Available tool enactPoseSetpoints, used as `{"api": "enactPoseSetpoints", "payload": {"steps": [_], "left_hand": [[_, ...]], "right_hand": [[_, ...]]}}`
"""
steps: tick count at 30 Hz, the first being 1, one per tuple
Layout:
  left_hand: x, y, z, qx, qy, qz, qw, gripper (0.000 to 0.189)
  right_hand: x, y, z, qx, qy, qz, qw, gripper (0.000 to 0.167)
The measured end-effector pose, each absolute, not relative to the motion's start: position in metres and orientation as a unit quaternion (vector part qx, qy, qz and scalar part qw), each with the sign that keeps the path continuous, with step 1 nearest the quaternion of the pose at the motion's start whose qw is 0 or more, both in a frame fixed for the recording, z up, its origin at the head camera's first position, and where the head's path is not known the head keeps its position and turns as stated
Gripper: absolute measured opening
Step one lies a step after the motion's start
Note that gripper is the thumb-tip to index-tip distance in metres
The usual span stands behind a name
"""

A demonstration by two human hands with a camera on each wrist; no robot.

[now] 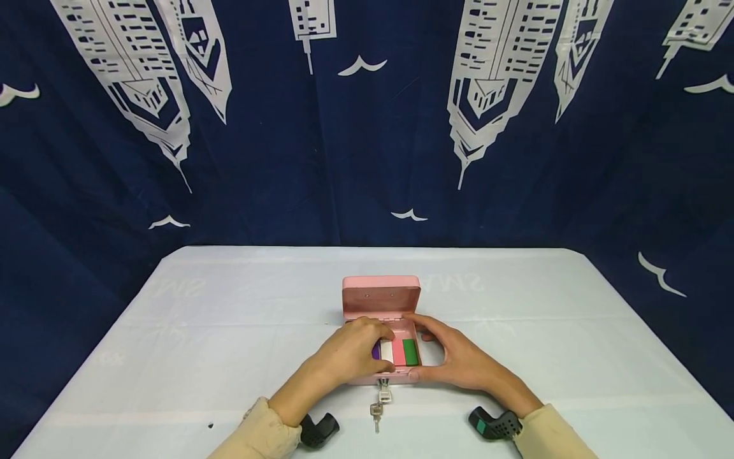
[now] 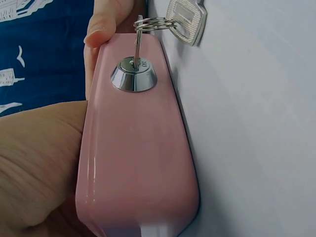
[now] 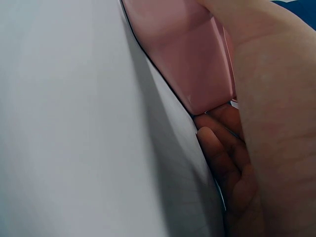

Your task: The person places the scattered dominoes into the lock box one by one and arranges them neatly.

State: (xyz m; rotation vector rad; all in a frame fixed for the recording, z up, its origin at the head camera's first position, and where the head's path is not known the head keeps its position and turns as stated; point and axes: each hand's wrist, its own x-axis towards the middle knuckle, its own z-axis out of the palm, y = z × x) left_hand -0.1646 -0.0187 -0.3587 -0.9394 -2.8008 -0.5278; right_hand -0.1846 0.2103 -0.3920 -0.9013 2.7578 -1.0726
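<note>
A pink metal cash box (image 1: 367, 380) stands on the table with its lid (image 1: 381, 299) raised. Inside lie a purple block (image 1: 375, 350), a white block (image 1: 387, 352), a pink block (image 1: 398, 352) and a green block (image 1: 410, 352), side by side. My left hand (image 1: 355, 350) reaches in from the left, thumb and fingers bent about the two ends of the white block; its palm hides the box's left part. My right hand (image 1: 459, 357) holds the box's right side, thumb at the front rim, fingers toward the back corner.
A key sits in the front lock (image 2: 134, 74), and a second key (image 1: 376, 411) hangs from its ring onto the table. The white-covered table (image 1: 229, 357) ends at a dark blue patterned curtain (image 1: 344, 159). A small dark speck (image 1: 210, 425) lies at front left.
</note>
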Motion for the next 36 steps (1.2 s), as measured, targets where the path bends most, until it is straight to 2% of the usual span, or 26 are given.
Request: {"api": "enactPoseSetpoints", "payload": {"steps": [12,20,26,30,36], "left_hand": [[-0.166,-0.024,-0.356,-0.307,-0.932,-0.187,0.057,0.045],[-0.156,-0.035,-0.351,-0.312,-0.925,-0.195,0.094,0.041],[-0.144,-0.053,-0.345,-0.304,-0.921,-0.203,0.134,0.04],[-0.135,-0.068,-0.347,-0.282,-0.923,-0.204,0.165,0.043],[-0.122,-0.091,-0.354,-0.224,-0.941,-0.185,0.174,0.049]], "right_hand": [[-0.183,0.209,-0.392,-0.279,0.894,-0.35,0.025,0.089],[-0.185,0.211,-0.392,-0.323,0.882,-0.342,0.018,0.088],[-0.186,0.211,-0.392,-0.317,0.882,-0.349,0.018,0.089],[-0.186,0.21,-0.392,-0.307,0.882,-0.356,0.021,0.089],[-0.185,0.209,-0.392,-0.299,0.886,-0.354,0.025,0.09]]}}
